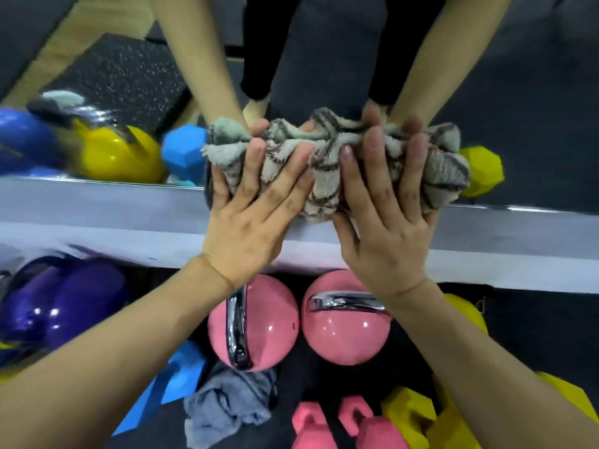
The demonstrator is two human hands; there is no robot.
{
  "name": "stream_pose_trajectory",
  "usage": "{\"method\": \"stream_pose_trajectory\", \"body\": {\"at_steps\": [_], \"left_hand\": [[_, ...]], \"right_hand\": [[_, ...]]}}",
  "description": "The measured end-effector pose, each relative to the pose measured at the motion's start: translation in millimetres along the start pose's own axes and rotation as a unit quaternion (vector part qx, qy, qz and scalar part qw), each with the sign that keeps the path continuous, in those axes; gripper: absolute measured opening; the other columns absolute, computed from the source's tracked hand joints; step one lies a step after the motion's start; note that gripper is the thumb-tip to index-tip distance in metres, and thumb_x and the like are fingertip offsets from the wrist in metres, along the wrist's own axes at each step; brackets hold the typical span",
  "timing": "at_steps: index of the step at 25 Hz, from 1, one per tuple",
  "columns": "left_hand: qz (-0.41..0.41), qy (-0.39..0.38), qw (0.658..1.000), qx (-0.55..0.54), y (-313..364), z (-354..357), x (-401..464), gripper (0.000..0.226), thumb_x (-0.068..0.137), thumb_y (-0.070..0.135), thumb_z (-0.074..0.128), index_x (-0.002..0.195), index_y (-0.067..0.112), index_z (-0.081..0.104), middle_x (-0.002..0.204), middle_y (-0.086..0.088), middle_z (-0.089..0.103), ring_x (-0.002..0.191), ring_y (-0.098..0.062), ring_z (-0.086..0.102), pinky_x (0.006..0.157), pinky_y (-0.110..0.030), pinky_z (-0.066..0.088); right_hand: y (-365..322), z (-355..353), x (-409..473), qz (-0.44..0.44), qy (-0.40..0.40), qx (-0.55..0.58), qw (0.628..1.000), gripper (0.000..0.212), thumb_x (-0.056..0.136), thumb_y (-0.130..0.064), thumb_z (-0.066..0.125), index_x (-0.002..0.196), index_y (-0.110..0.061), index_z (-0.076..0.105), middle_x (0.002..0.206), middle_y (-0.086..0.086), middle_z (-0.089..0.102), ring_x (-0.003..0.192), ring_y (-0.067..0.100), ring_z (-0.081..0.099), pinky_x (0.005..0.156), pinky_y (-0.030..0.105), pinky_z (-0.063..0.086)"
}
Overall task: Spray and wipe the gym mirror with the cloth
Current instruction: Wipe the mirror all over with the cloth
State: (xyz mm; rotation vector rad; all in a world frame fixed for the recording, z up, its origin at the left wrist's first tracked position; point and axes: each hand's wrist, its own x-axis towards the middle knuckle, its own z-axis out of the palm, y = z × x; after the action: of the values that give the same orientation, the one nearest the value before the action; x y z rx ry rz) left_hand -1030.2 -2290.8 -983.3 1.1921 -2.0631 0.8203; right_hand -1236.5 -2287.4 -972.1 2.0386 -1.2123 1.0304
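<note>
Clearly mid-wipe: left hand (249, 218) and right hand (385, 222), fingers spread flat, press the bunched cloth (327, 163) against the mirror (534, 108) at its lower edge. Next, sweep onto unwiped glass beyond both palms.

Fluffy striped terry cloth (327, 163) bunched against glossy mirror (534, 92); pink kettlebells (343, 338) shiny, smooth, with polished chrome handles (238, 328); grey rag (227, 409) soft, matt; floor reflection speckled rubber.
</note>
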Motion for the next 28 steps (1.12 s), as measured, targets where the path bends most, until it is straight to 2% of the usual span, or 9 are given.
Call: {"method": "stream_pose_trajectory", "body": {"at_steps": [3,6,9,11,14,19,22,25,28], "left_hand": [[-0.017,-0.033,0.997,-0.062,0,-33,38,0.074,0.101,-0.001,0.054,0.162,0.019,0.016,0.171,0.006,-0.008,0.156,-0.029,-0.017,0.123,-0.057,-0.008],[-0.027,0.011,0.996,-0.082,-6,-90,123,0.047,0.113,0.009,0.031,0.159,0.019,0.031,0.165,0.003,0.014,0.155,-0.029,-0.006,0.123,-0.056,-0.004],[-0.02,0.067,0.991,-0.112,-20,-178,254,0.045,0.113,0.013,0.022,0.154,0.01,0.041,0.159,-0.004,0.035,0.154,-0.046,0.012,0.121,-0.063,0.003],[-0.032,0.117,0.984,-0.13,-23,-232,338,0.044,0.111,0.013,0.026,0.147,0.006,0.051,0.153,-0.017,0.049,0.146,-0.051,0.032,0.12,-0.07,0.009],[-0.059,0.15,0.985,-0.07,-10,-260,402,0.045,0.109,0.026,0.037,0.147,0.008,0.054,0.15,-0.021,0.053,0.14,-0.052,0.039,0.113,-0.078,0.014],[-0.129,0.112,0.985,-0.024,15,-203,348,0.055,0.106,0.053,0.025,0.159,0.037,0.017,0.155,-0.013,0.016,0.142,-0.062,0.032,0.105,-0.087,0.016],[-0.132,0.086,0.987,-0.014,40,-142,269,0.068,0.105,0.055,0.025,0.162,0.041,-0.008,0.169,-0.011,-0.014,0.145,-0.065,0.018,0.109,-0.086,0.007],[-0.122,0.032,0.992,-0.019,83,-64,170,0.073,0.105,0.055,0.033,0.162,0.039,-0.01,0.168,0.01,-0.026,0.156,-0.041,-0.019,0.113,-0.078,-0.001],[-0.129,-0.006,0.991,-0.03,115,-8,103,0.072,0.107,0.054,0.036,0.163,0.037,-0.007,0.17,0.009,-0.023,0.154,-0.029,-0.027,0.114,-0.076,0.001]], "right_hand": [[5,-24,26,0.013,-0.007,0.026,1.0,0.089,0.094,-0.009,0.075,0.166,-0.023,0.024,0.172,-0.008,0.01,0.162,0.023,0.005,0.124,0.057,0.024],[20,-75,94,0.038,0.02,0.044,0.998,0.083,0.096,0.002,0.065,0.166,-0.02,0.026,0.173,-0.009,0.007,0.162,0.025,0.006,0.126,0.06,0.021],[59,-146,209,0.064,0.102,0.117,0.986,0.072,0.096,0.01,0.053,0.161,-0.018,0.04,0.169,0.007,0.027,0.156,0.052,0.023,0.122,0.071,0.025],[90,-196,282,0.1,0.134,0.18,0.969,0.057,0.104,0.002,0.051,0.158,-0.016,0.046,0.16,0.024,0.042,0.148,0.059,0.034,0.117,0.072,0.032],[123,-237,338,0.119,0.131,0.201,0.964,0.042,0.111,-0.022,0.052,0.152,-0.013,0.054,0.157,0.022,0.048,0.149,0.045,0.042,0.116,0.065,0.039],[127,-219,294,-0.014,0.113,-0.013,0.993,0.062,0.104,-0.046,0.051,0.16,-0.046,0.027,0.161,0.008,0.035,0.14,0.059,0.044,0.113,0.067,0.039],[130,-168,209,-0.056,0.107,-0.034,0.992,0.072,0.099,-0.047,0.052,0.165,-0.035,0.027,0.166,0.007,0.028,0.15,0.053,0.026,0.125,0.059,0.024],[133,-110,94,-0.05,0.037,-0.038,0.997,0.077,0.101,-0.05,0.052,0.168,-0.032,0.019,0.177,-0.005,0.003,0.163,0.034,0.0,0.129,0.054,0.012],[137,-70,10,-0.059,-0.002,-0.044,0.997,0.077,0.103,-0.049,0.052,0.168,-0.031,0.017,0.177,-0.005,0.0,0.163,0.031,-0.003,0.131,0.051,0.01]]}}
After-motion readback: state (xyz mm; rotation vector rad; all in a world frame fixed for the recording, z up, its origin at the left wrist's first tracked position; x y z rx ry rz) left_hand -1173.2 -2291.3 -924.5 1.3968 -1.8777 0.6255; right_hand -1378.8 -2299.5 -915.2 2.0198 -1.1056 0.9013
